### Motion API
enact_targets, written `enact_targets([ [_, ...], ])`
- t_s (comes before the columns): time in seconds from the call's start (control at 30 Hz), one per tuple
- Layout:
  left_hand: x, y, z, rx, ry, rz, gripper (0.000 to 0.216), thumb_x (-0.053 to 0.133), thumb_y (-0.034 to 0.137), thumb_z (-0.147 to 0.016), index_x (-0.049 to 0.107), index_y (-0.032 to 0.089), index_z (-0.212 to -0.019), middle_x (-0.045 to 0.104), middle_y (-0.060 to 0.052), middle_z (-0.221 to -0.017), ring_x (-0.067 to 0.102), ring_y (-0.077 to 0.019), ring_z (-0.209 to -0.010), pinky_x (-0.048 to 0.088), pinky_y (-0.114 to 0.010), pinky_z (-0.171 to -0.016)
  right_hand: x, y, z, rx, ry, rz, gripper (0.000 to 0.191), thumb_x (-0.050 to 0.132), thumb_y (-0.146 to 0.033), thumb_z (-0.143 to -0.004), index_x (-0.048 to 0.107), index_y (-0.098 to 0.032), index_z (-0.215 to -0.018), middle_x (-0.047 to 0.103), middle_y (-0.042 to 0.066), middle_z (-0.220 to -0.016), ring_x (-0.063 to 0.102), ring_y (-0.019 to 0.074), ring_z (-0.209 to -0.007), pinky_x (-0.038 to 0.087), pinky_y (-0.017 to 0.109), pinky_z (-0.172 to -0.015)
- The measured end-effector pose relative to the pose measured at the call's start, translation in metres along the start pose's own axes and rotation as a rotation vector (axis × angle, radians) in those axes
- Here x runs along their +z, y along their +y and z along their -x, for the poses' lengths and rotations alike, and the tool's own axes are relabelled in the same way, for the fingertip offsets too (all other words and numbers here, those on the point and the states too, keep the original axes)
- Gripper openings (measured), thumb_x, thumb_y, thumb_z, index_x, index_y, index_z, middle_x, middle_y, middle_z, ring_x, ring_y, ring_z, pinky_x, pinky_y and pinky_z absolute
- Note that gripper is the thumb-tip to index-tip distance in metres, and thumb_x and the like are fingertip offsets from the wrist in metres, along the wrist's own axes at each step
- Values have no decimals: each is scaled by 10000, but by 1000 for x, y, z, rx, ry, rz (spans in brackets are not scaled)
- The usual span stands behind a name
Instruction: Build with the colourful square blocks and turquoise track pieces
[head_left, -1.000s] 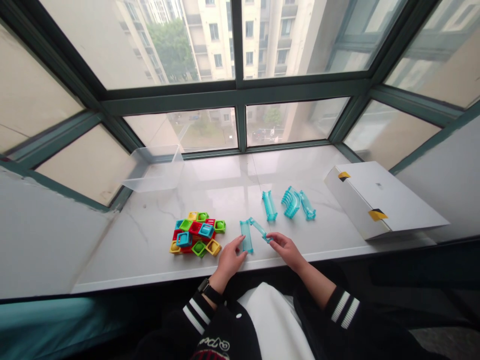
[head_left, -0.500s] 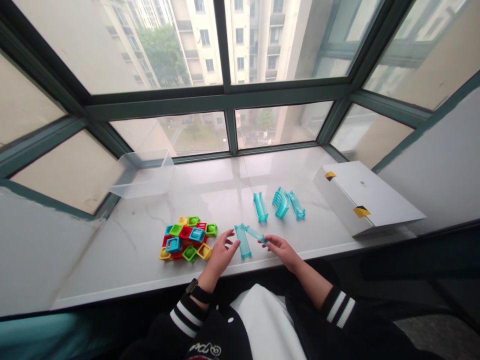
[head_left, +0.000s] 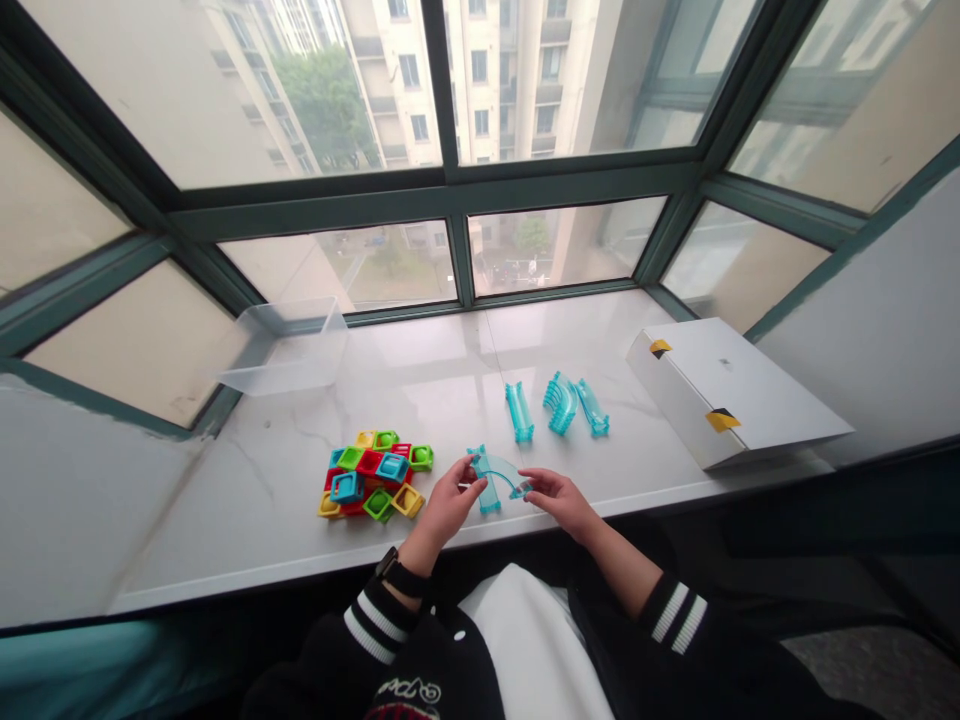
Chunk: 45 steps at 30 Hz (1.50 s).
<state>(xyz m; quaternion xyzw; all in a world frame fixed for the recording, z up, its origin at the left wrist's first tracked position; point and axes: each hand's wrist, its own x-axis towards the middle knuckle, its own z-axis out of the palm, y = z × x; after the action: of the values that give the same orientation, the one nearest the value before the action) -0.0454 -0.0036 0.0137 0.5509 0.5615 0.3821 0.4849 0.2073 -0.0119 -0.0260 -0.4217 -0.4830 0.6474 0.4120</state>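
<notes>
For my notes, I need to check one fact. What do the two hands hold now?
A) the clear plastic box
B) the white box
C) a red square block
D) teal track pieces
D. The left hand and the right hand both pinch the teal track pieces between their fingers.

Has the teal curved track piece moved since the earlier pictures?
Yes, the teal curved track piece has swung, its right end nearer the pile of colored blocks and the sill's front edge.
</notes>
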Motion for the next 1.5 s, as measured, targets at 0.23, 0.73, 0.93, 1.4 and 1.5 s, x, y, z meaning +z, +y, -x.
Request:
enact_targets([
  [0.23,7,2,-5,-31,-67,154,786,756,479,-886,478,183,-1559,605,27,-827,650,-176,-830,547,-345,-828,-7,-20,0,-180,26,293,381,804,-371,-858,787,-267,-1225,824,73,-1057,768,250,-976,609,444,-949],
  [0.73,29,46,-41,46,-179,69,684,551,544,-1005,474,165,-1570,753,-81,-1026,711,-210,-907,588,-403,-891,-36,-71,9,-433,24,645,226,693,-354,-980,800,-280,-1165,802,78,-1057,751,255,-958,618,392,-856],
  [0.93,51,65,-63,166,-131,67,688,588,497,-1009,398,210,-1605,729,-107,-1153,707,-210,-946,604,-398,-882,-50,-87,8,-463,189,673,242,708,-389,-969,808,-295,-1168,797,82,-1044,745,274,-944,612,428,-883],
  [1.4,104,85,-75,340,-261,16,433,639,360,-996,614,238,-1411,612,-145,-1446,635,-289,-1287,591,-488,-1049,-75,-102,-28,-530,553,829,209,678,-362,-977,781,-261,-1128,776,72,-1006,715,243,-855,594,401,-850],
  [1.5,107,84,-82,351,-252,8,444,640,369,-998,612,251,-1425,560,-141,-1513,595,-297,-1347,581,-492,-1071,-79,-101,-35,-518,565,845,211,672,-372,-975,782,-262,-1117,775,71,-990,710,242,-841,596,400,-842],
])
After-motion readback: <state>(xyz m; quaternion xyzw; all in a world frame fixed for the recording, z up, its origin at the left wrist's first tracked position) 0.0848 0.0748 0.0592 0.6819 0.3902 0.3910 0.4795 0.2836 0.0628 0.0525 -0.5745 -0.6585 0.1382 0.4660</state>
